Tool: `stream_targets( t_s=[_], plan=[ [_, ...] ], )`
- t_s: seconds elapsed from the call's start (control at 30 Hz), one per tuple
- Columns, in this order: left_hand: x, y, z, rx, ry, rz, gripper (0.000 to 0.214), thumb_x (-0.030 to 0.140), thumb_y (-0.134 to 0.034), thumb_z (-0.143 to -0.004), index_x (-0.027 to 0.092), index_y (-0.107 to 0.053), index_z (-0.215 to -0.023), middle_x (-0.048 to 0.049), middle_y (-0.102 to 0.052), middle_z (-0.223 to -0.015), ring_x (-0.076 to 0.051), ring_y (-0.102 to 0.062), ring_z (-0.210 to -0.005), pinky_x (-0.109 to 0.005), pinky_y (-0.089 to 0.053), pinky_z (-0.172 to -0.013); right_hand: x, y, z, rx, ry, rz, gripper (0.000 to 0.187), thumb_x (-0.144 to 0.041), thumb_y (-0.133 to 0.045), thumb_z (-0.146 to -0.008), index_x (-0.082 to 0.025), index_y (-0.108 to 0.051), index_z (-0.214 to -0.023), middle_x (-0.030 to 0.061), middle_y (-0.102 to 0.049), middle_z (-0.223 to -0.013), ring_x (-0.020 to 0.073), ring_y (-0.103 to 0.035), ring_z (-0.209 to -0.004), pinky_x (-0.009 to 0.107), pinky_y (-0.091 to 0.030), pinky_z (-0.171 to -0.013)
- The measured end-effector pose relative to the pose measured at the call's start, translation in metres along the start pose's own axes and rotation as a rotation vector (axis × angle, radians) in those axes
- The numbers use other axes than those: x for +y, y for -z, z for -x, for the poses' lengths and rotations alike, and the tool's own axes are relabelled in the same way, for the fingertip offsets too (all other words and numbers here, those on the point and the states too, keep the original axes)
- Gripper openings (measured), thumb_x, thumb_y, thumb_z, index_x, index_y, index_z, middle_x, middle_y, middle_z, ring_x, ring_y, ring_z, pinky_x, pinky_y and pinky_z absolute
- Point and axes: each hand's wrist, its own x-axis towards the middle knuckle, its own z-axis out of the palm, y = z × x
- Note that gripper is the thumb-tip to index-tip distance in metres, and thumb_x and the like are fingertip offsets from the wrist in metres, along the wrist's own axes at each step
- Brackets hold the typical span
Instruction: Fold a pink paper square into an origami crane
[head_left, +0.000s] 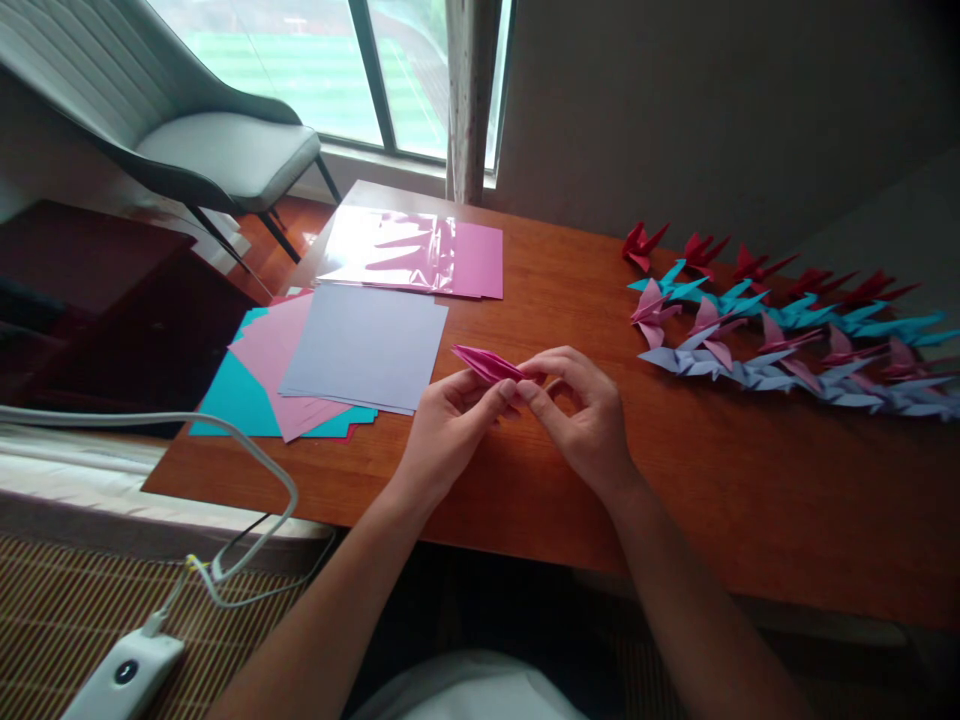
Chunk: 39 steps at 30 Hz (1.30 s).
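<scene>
Between my two hands, just above the wooden table, is a folded piece of pink origami paper, narrow and pointed at its left end. My left hand pinches it from below with thumb and fingers. Thumb and index finger of my right hand close on its right end, and the two thumbs almost meet there. The fingers cover that end, so its shape is partly hidden. Left of my hands lie flat pale lavender sheets, over pink sheets and turquoise sheets.
Rows of folded paper cranes stand at the right: red, turquoise, pink and lavender. A clear plastic packet of pink paper lies at the back left. A white cable loops past the table's left corner. A grey chair stands behind.
</scene>
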Motion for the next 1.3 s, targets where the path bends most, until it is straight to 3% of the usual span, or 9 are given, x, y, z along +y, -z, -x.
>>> stream_targets(
  t_s=[0.17, 0.53, 0.9, 1.03, 1.3],
  plan=[
    [0.000, 0.002, 0.000, -0.011, -0.022, -0.001, 0.026, 0.042, -0.075, -0.085, 0.016, -0.074, -0.086, -0.0029, -0.072, -0.076, -0.013, -0.064, -0.069, -0.021, -0.047, -0.060, 0.000, 0.001, -0.001, -0.048, -0.019, -0.041, 0.006, -0.029, -0.068, -0.091, -0.025, -0.069, -0.095, 0.0022, -0.068, -0.093, 0.0170, -0.065, -0.084, 0.029, -0.052, -0.064],
    [0.004, 0.000, 0.001, -0.023, -0.036, -0.016, 0.027, 0.043, -0.072, -0.087, 0.016, -0.073, -0.084, -0.0027, -0.071, -0.075, -0.013, -0.063, -0.068, -0.023, -0.048, -0.063, 0.007, 0.000, 0.000, -0.051, -0.174, -0.167, 0.013, -0.036, -0.068, -0.090, -0.023, -0.070, -0.092, 0.0024, -0.071, -0.090, 0.0172, -0.067, -0.080, 0.031, -0.054, -0.069],
    [-0.001, -0.001, 0.001, -0.029, -0.093, -0.093, 0.023, 0.039, -0.069, -0.089, 0.016, -0.072, -0.090, -0.0047, -0.072, -0.083, -0.015, -0.065, -0.073, -0.024, -0.051, -0.069, 0.010, -0.002, 0.001, 0.006, -0.115, 0.020, 0.013, -0.028, -0.059, -0.094, -0.024, -0.070, -0.097, 0.0031, -0.074, -0.092, 0.0174, -0.068, -0.079, 0.031, -0.054, -0.068],
    [-0.008, 0.000, 0.001, -0.022, -0.142, -0.204, 0.022, 0.037, -0.066, -0.090, 0.017, -0.072, -0.097, -0.0059, -0.073, -0.088, -0.019, -0.066, -0.078, -0.027, -0.052, -0.072, 0.009, -0.003, 0.000, 0.002, -0.023, 0.159, 0.014, -0.019, -0.058, -0.091, -0.024, -0.068, -0.099, 0.0028, -0.073, -0.091, 0.0165, -0.066, -0.074, 0.031, -0.053, -0.066],
    [-0.011, 0.002, 0.001, 0.000, -0.256, -0.440, 0.014, 0.024, -0.058, -0.092, 0.020, -0.071, -0.095, -0.0038, -0.072, -0.084, -0.018, -0.065, -0.074, -0.025, -0.048, -0.067, 0.010, -0.002, 0.000, -0.012, 0.036, 0.182, 0.011, -0.019, -0.060, -0.089, -0.025, -0.067, -0.096, 0.0031, -0.068, -0.089, 0.0184, -0.065, -0.081, 0.030, -0.051, -0.062]
  ],
)
